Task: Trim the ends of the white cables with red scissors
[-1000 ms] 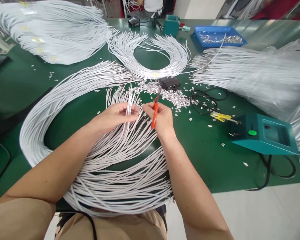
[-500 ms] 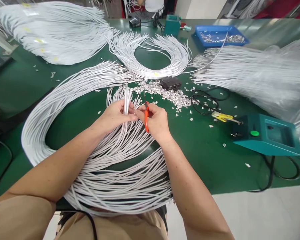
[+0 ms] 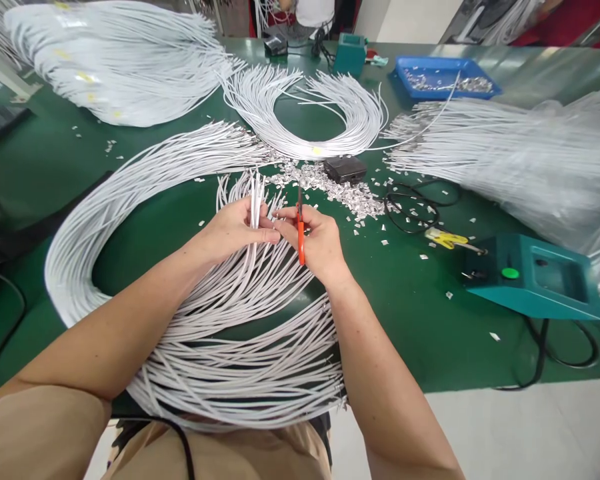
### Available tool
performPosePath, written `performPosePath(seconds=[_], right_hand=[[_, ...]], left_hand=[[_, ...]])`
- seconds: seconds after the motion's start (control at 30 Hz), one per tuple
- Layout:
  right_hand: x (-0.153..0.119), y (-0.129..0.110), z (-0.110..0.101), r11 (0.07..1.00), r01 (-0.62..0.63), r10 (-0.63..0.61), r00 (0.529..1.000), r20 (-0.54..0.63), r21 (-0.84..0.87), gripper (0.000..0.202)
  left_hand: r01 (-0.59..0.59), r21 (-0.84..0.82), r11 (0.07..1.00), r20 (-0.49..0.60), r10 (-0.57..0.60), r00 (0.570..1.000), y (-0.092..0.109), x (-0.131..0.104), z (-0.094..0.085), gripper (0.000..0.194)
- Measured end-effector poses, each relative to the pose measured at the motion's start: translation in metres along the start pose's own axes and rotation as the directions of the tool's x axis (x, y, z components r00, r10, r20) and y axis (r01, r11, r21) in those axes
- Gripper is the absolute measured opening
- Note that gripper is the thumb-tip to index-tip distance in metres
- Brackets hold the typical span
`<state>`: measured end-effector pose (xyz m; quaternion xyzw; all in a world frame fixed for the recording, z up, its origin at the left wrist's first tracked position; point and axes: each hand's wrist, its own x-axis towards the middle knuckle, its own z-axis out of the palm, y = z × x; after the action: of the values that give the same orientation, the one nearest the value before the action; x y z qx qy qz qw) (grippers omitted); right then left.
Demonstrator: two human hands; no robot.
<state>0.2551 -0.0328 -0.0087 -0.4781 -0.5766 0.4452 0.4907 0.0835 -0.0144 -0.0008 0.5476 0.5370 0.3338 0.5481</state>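
Note:
In the middle of the head view, my left hand [image 3: 237, 227] is closed round several upright white cables [image 3: 255, 200]. My right hand [image 3: 320, 240] holds small scissors with orange handles [image 3: 301, 233], their blades pointing away from me. The fingertips of both hands meet or nearly meet beside the cables; whether they pinch anything between them is too small to tell. Under my hands and forearms lies a large curved bundle of white cables [image 3: 240, 347]. Small silvery scraps [image 3: 350, 197] are heaped just beyond the scissors.
Past my hands sit a black block [image 3: 345, 169] and a coiled cable bundle [image 3: 325, 143]. A blue tray [image 3: 405, 79] stands at the back. On the right are a teal device [image 3: 535, 277], yellow-handled pliers [image 3: 447, 239] and a wrapped cable bundle [image 3: 520, 147]. Another person [image 3: 315, 12] is at the far side.
My right hand and the scissors have shifted slightly to the right, and the scissors stand more upright. My left hand still holds the cables. The whole view has moved a little.

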Motion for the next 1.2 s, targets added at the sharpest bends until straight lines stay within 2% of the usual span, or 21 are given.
performPosePath(seconds=[0.1,0.23,0.3,0.37,0.43,0.53,0.6,0.73,0.9,1.07,1.2], right_hand=[[0.001,0.0,0.001,0.991,-0.117,0.115,0.993,0.033,0.06,0.019],[0.001,0.001,0.002,0.907,-0.3,0.273,0.953,0.128,0.295,0.029],[0.001,0.0,0.001,0.882,-0.332,0.302,0.943,0.139,0.334,0.033],[0.001,-0.001,-0.003,0.917,-0.327,0.317,0.945,0.079,0.227,0.03],[0.002,-0.002,-0.007,0.954,-0.298,0.298,0.955,-0.008,-0.036,0.025],[0.001,-0.001,-0.011,0.866,-0.241,0.263,0.965,-0.011,-0.438,0.026],[0.0,-0.001,-0.01,0.799,-0.212,0.273,0.962,0.027,-0.562,0.033],[-0.002,-0.002,-0.004,0.748,-0.161,0.253,0.966,0.052,-0.644,0.04],[-0.003,-0.002,-0.003,0.696,-0.111,0.222,0.973,0.066,-0.709,0.038],[-0.002,0.0,-0.004,0.622,-0.095,0.226,0.972,0.062,-0.777,0.033],[-0.001,0.003,-0.005,0.624,-0.091,0.204,0.978,0.05,-0.776,0.034]], left_hand=[[0.013,-0.002,1.0,0.018,-0.013,1.0,0.003,-0.001,-0.001,0.042],[0.052,-0.145,0.988,0.142,-0.031,0.989,0.006,-0.003,-0.003,0.035],[0.036,-0.153,0.988,0.12,-0.017,0.993,0.006,-0.003,-0.003,0.035],[0.01,-0.122,0.993,0.065,-0.002,0.998,0.006,-0.002,-0.003,0.036],[-0.013,-0.093,0.996,0.018,0.015,1.0,0.006,-0.002,-0.003,0.036],[-0.034,-0.076,0.997,-0.031,0.032,0.999,0.008,-0.003,-0.001,0.035],[-0.038,-0.055,0.998,-0.057,0.035,0.998,0.009,-0.004,0.0,0.033],[-0.067,0.016,0.998,-0.091,0.069,0.993,0.008,-0.006,0.001,0.03],[-0.134,0.132,0.982,-0.103,0.147,0.984,0.005,-0.005,0.001,0.031],[-0.09,0.182,0.979,-0.144,0.117,0.983,0.01,-0.006,0.002,0.029],[-0.083,0.187,0.979,-0.163,0.115,0.98,0.011,-0.008,0.002,0.026]])
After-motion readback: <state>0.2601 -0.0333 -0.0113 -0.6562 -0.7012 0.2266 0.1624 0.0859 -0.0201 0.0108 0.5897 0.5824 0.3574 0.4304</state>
